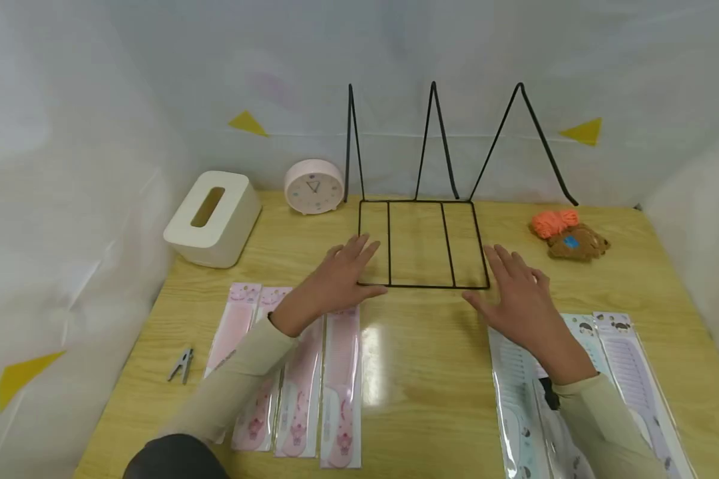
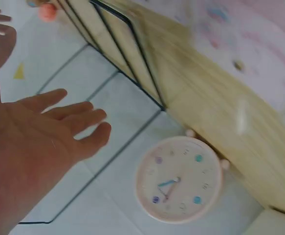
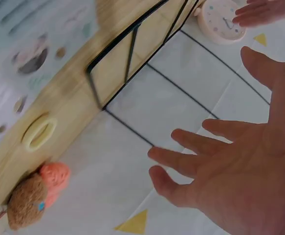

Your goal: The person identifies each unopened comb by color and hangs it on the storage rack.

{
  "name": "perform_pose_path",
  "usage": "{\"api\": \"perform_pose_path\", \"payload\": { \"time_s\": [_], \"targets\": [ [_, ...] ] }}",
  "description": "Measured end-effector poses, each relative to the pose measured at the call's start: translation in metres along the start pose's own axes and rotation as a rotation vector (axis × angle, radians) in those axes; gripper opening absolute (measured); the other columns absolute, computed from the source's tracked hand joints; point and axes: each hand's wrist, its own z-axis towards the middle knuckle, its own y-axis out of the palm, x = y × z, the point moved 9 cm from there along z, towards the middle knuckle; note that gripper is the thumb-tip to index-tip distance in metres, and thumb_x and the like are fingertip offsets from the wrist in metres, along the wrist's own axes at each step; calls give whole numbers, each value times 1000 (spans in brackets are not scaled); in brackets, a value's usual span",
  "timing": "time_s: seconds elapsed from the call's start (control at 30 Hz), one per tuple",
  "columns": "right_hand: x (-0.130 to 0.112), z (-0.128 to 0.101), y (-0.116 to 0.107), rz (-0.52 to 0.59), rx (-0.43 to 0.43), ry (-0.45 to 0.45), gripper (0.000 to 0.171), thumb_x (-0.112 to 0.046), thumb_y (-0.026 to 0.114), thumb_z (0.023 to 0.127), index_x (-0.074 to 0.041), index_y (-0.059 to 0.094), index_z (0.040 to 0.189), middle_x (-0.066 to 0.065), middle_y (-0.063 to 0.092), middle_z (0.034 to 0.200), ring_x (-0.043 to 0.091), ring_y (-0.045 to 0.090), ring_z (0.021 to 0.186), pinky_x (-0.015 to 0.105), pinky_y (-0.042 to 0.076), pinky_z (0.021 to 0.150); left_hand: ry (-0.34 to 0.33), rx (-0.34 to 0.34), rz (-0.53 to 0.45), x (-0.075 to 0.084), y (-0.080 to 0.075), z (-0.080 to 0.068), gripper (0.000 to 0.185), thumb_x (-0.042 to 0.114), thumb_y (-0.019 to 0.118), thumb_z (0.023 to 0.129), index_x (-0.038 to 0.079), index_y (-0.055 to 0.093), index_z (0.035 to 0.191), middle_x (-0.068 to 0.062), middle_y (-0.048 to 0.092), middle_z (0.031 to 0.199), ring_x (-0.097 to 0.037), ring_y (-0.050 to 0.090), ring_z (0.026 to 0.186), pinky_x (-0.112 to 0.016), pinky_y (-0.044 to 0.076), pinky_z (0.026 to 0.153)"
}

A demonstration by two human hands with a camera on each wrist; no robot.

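A black wire rack stands at the back of the table, with a flat barred panel at the front and three tall bent wire prongs behind it. My left hand is at the panel's left front corner, fingers spread and holding nothing. On the opposite side my right hand hovers by the right front corner, fingers extended and the palm bare. Both palms face inward toward the rack, as the left wrist view and the right wrist view show.
Long clear-wrapped pink packets lie at left, pale green and lilac ones at right. Around them are a grey clip, white tissue box, pink clock, orange yarn, brown fuzzy bundle and yellowish ring.
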Motion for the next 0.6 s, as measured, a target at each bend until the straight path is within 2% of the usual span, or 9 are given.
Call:
{"api": "perform_pose_path", "payload": {
  "time_s": [0.13, 0.3, 0.43, 0.6],
  "targets": [
    [19, -4, -5, 74, -83, 5, 85, -41, 68, 94, -2, 26, 157, 31, 35, 152, 53, 35, 134, 74, 24, 100, 7, -41, -46, -24, -1, 12, 96, 55, 66, 92, 5, 20, 159, -20, 9, 165, -36, 11, 152, -55, 16, 121],
    [46, -13, 2, 163, -227, 13, 81, -40, 71, 93, 0, 34, 153, 32, 36, 151, 56, 33, 133, 80, 19, 100, 3, -82, -28, -51, 10, 26, 103, 60, 68, 87, 5, 19, 159, -19, 6, 166, -36, 6, 153, -53, 12, 123],
    [65, -24, 16, 126, -312, -7, 89, -47, 79, 83, 1, 42, 148, 33, 34, 150, 60, 31, 131, 82, 22, 96, 4, -88, -11, -61, 15, 37, 107, 63, 70, 84, 5, 20, 159, -19, 5, 166, -35, 5, 153, -50, 10, 123],
    [84, -43, 33, 32, -363, 13, 99, -59, 84, 69, -5, 48, 144, 35, 27, 151, 62, 26, 131, 79, 24, 93, 12, -106, -20, -66, 19, 49, 110, 63, 72, 82, 3, 20, 159, -18, 4, 166, -34, 3, 153, -48, 9, 124]
  ]
}}
